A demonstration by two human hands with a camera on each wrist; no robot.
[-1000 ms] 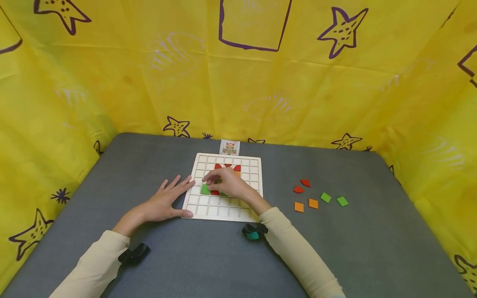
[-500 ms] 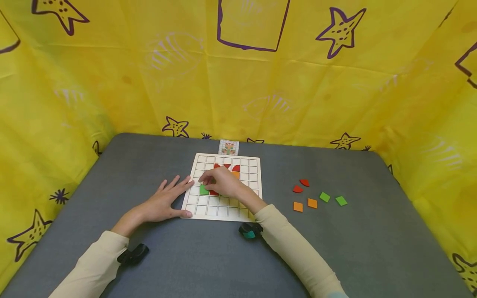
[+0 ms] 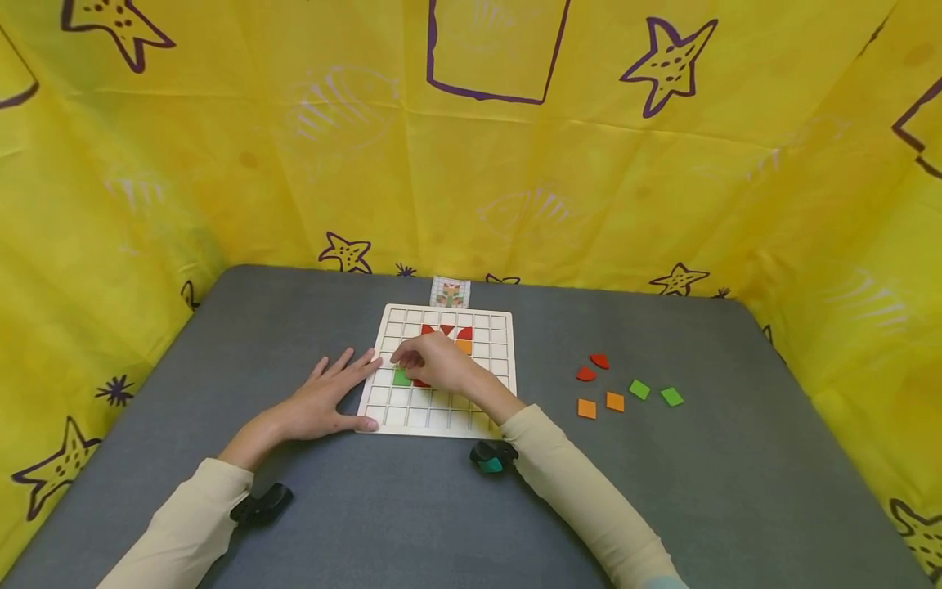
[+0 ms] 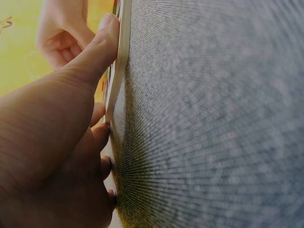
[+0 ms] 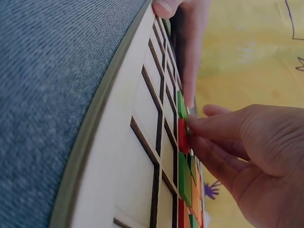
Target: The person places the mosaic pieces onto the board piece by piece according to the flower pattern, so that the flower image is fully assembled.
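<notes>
A pale wooden grid board (image 3: 419, 419) lies on the table with red, green and orange tiles set in its cells. My left hand (image 3: 316, 406) spreads its fingers at the board's left side, fingertips and thumb touching the edge. Over the tiled cells, my right hand (image 3: 439, 364) has its fingers bent, the thumb close to the index finger. In the right wrist view its thumb tip meets the row beside a green tile (image 5: 181, 104) and a red tile (image 5: 182, 135). Whether a tile sits between those fingertips is hidden. The right hand covers several tiles.
A small pattern card (image 3: 450, 293) lies behind the board. To the right are loose tiles: red quarter-rounds (image 3: 585, 374), orange squares (image 3: 615, 402) and green diamond-like tiles (image 3: 671, 397). A yellow patterned cloth (image 3: 471, 164) hangs around the grey table (image 3: 736, 458).
My right hand has shifted slightly left over the board, showing more of the orange tile at its upper right. The left hand stays on the board's edge.
</notes>
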